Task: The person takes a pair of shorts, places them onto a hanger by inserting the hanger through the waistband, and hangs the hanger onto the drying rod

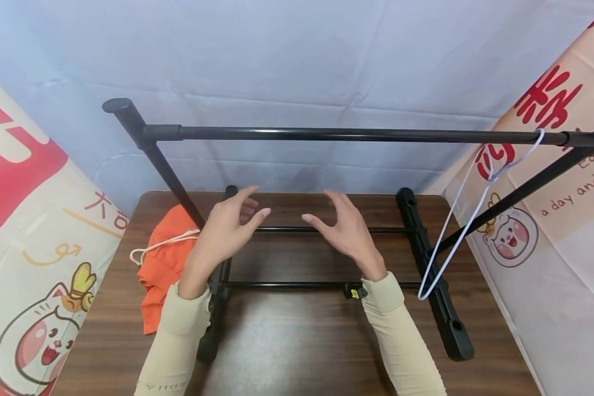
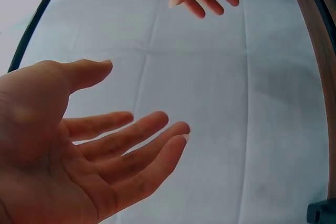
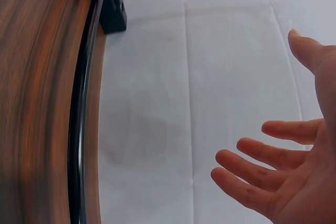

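Both hands hang in the air above the lower bars of a black garment rack [image 1: 326,135], palms facing each other with a gap between. The left hand [image 1: 226,228] has loosely bent fingers and holds nothing; in the left wrist view its palm [image 2: 47,145] shows bare. The right hand [image 1: 344,228] is likewise bare, thumb apart from the fingers. Left of the left forearm lies a crumpled orange cloth garment [image 1: 165,269] with a white drawstring [image 1: 163,245]. At the rack's right end, a white hanger [image 1: 455,247] hangs tilted from the top bar.
The rack stands on a brown wooden table [image 1: 277,341] on two black feet, the right foot [image 1: 435,280] fully visible. A small black piece with a yellow mark [image 1: 355,291] sits at the lower front bar by the right sleeve. Pale cloth [image 1: 297,60] hangs behind; printed sheets flank both sides.
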A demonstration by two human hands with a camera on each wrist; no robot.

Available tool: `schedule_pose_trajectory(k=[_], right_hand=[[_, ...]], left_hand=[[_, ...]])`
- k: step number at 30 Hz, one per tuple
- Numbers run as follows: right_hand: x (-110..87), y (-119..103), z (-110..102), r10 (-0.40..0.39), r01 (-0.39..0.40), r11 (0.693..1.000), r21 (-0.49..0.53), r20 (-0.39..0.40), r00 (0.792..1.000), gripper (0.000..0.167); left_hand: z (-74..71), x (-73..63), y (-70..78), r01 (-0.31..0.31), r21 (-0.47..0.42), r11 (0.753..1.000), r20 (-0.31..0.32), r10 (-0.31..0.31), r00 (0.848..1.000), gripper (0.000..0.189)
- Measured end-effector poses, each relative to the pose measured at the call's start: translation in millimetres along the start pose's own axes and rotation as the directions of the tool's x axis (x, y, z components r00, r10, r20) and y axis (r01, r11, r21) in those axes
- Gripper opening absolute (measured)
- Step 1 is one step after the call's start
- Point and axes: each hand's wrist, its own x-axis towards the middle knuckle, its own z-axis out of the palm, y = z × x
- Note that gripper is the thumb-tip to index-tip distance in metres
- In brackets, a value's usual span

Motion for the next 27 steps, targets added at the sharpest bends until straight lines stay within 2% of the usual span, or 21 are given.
schedule_pose_trajectory(k=[5,12,17,23,27], right_hand=[[-4.4,-8,7,-0.019,0.019,0.999,0.027,0.024,1.0,0.081],[-5.0,-22,20,-0.048,0.042,0.995,0.095,0.058,0.997,0.068],[-7.4,-31,29,-0.051,0.04,0.991,0.13,0.087,0.995,0.065],[-11.4,-40,40,-0.063,0.039,0.983,0.177,0.131,0.989,0.06],[-13.4,-48,51,-0.072,0.035,0.977,0.211,0.169,0.983,0.057]], left_hand=[[-7.2,-17.1,-5.4,0.039,0.0,0.999,0.018,-0.039,0.999,0.058],[-18.2,-41.9,-19.2,0.097,-0.034,0.995,0.028,-0.096,0.995,0.046],[-24.0,-56.8,-29.3,0.138,-0.021,0.99,0.053,-0.136,0.989,0.045],[-33.6,-70.2,-50.8,0.198,0.014,0.98,0.091,-0.199,0.976,0.042],[-43.7,-78.7,-71.5,0.208,0.051,0.977,0.117,-0.212,0.97,0.042]])
